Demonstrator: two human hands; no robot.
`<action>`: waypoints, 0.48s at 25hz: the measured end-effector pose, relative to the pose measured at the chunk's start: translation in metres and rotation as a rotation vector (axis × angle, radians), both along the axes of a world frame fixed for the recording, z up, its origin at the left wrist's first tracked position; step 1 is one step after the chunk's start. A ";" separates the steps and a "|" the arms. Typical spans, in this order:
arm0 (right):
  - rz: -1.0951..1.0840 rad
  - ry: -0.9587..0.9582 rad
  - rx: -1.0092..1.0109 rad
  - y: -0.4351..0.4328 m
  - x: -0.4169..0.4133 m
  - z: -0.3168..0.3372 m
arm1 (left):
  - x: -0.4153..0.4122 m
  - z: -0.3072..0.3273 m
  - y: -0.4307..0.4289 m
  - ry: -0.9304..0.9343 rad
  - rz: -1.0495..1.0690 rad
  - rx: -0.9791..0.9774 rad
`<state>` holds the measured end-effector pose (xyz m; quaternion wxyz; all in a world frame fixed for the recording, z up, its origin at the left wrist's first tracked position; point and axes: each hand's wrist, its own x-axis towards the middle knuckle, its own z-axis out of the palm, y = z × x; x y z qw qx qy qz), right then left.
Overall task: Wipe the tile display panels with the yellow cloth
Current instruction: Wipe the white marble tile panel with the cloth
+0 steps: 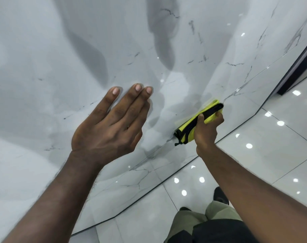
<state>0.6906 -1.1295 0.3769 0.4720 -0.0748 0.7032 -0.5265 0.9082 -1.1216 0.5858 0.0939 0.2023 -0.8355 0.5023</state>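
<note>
**A:** What are the fingers of the right hand doing?

**B:** The fingers (201, 118) of the right hand (208, 128) are curled round the yellow cloth (187, 134). They pinch the folded, black-edged bundle from its lower side.

**A:** And where is the cloth?

**B:** It is against the marble-look tile display panel (79, 50), lying on the thin seam (245, 83) between two panels.

**A:** And the other hand?

**B:** The left hand (107, 130) is to the left of the cloth and a little higher, well apart from it. Its fingers (131, 102) are straight and holding nothing, three close together and one set slightly off. The palm faces the panel, but I cannot tell whether it touches.

**A:** What is further out?

**B:** Below and to the right of the cloth, the glossy floor (272, 137) shows bright light spots. Further below are olive trousers (189, 223) and a dark shoe (221, 195).
</note>
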 end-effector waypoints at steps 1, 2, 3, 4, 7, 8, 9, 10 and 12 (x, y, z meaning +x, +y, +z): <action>-0.006 -0.042 0.032 0.001 0.001 0.001 | 0.000 0.000 0.000 -0.001 0.002 -0.002; -0.010 -0.042 0.025 0.002 0.003 0.003 | 0.000 0.000 0.000 -0.003 0.002 -0.001; -0.011 0.011 0.001 0.001 0.006 0.001 | 0.000 -0.002 -0.002 0.000 -0.004 0.006; -0.004 0.053 -0.021 0.000 0.008 0.000 | -0.001 -0.003 -0.002 0.007 -0.010 0.020; -0.030 -0.064 0.048 -0.006 0.003 0.007 | 0.002 -0.003 0.001 0.013 0.000 0.018; -0.046 -0.069 0.057 -0.008 0.001 0.010 | 0.002 -0.003 0.000 0.004 0.002 0.012; -0.042 0.006 0.038 -0.010 0.000 0.012 | 0.001 -0.004 -0.001 0.000 -0.002 0.012; -0.047 0.061 0.001 -0.010 0.000 0.015 | 0.001 -0.004 -0.003 0.001 -0.007 0.018; -0.045 0.079 -0.009 -0.010 0.003 0.021 | 0.001 -0.005 -0.003 0.010 -0.008 0.033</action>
